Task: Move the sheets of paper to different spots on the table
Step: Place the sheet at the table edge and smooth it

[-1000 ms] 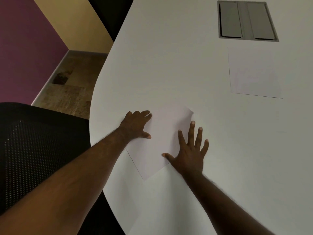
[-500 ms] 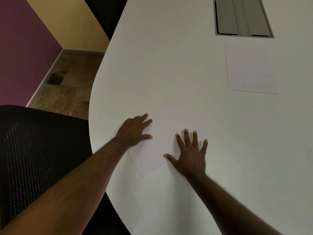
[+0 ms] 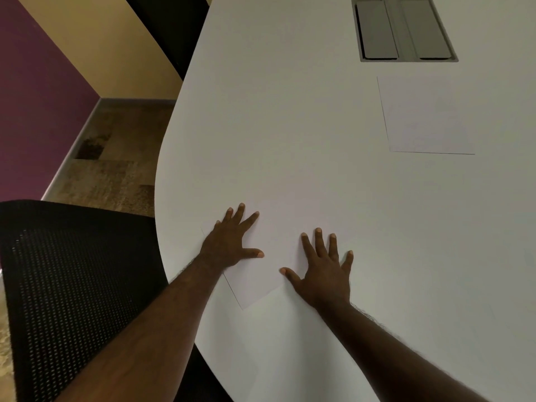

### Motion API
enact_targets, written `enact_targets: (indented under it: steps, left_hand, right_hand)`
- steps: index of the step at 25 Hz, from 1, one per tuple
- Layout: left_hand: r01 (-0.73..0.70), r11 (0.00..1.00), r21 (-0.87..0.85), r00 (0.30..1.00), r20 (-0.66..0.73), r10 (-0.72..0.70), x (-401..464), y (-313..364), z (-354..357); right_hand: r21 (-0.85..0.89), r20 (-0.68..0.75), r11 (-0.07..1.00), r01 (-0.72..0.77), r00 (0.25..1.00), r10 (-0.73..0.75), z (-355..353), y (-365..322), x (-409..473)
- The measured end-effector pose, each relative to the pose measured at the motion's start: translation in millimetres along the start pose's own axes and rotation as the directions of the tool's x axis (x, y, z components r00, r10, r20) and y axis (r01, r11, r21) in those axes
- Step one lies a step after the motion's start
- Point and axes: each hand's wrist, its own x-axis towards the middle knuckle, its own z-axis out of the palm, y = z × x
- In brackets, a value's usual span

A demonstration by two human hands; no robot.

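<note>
left hand [image 3: 230, 246]: spread flat on near sheet [image 3: 278, 256]
right hand [image 3: 323, 272]: spread flat, same sheet
far sheet [image 3: 426, 117]: untouched on table [image 3: 290, 111]

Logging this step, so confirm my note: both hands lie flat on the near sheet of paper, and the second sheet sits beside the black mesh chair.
One detail is wrong. In the head view the left hand and right hand do lie flat on the near sheet, but the second sheet sits just below the grey hatch, far from the chair.

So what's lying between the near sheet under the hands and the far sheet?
Only bare table separates near sheet from far sheet, per the head view.
</note>
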Motion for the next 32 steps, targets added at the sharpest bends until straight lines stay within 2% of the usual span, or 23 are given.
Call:
enact_targets:
  steps: [8, 11, 14, 16, 19, 22, 25, 28, 32]
  left_hand:
    - [-0.007, 0.998, -0.055, 1.000, 0.006, 0.008, 1, -1, 1]
    - [-0.002, 1.000, -0.015, 1.000, 0.001, 0.002, -2, 2, -1]
    - [0.011, 0.999, -0.035, 0.987, -0.161, -0.017, -2, 18, -13]
    - [-0.011, 0.987, -0.158, 0.958, -0.283, -0.035, 7, 42, -36]
    - [-0.131, 0.908, -0.397, 0.897, -0.438, -0.063, 27, 85, -77]
    - [-0.279, 0.887, -0.368, 0.851, -0.523, 0.050, 49, 136, -103]
    - [-0.342, 0.884, -0.319, 0.824, -0.554, 0.119, 77, 190, -117]
    - [-0.361, 0.881, -0.307, 0.784, -0.612, 0.108, 108, 244, -123]
    - [-0.345, 0.878, -0.332, 0.767, -0.638, 0.060, 141, 298, -110]
  right_hand:
    - [-0.015, 0.012, 0.999, -0.030, 0.999, 0.030, 5, -2, -4]
    - [0.035, -0.014, 0.999, -0.036, 0.999, 0.036, -3, -5, -7]
    - [0.117, -0.164, 0.993, -0.028, 0.985, 0.047, -32, 7, 5]
    - [0.146, -0.255, 0.989, -0.032, 0.965, 0.068, -66, 38, 25]
    - [0.166, -0.368, 0.986, -0.024, 0.926, 0.085, -126, 109, 58]
    - [0.151, -0.453, 0.988, -0.013, 0.888, 0.081, -180, 184, 81]
    - [0.133, -0.510, 0.991, 0.007, 0.858, 0.062, -219, 242, 99]
    - [0.125, -0.542, 0.991, 0.051, 0.840, 0.026, -248, 288, 119]
    - [0.130, -0.536, 0.984, 0.119, 0.844, -0.031, -264, 331, 149]
